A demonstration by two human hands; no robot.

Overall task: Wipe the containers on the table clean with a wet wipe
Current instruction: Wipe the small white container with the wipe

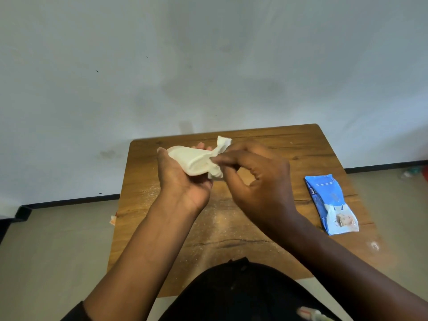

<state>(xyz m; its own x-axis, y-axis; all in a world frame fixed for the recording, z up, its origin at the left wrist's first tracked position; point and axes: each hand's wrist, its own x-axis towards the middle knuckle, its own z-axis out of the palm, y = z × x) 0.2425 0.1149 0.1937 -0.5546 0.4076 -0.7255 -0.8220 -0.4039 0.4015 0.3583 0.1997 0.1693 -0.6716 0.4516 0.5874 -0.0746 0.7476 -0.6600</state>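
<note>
The wooden table fills the middle of the view, dusted with pale specks along its front half. Both forearms reach over it from the near edge. The left hand is turned palm up, its fingers curled round a cream-white container held above the table's far half; the container's long axis runs roughly left to right, its right end meeting the other hand. The right hand is turned palm down and pinches a bunched white wet wipe against that end, thumb and fingers bent. A blue wipes packet lies flat near the table's right edge, well apart from both hands, lengthwise front to back
</note>
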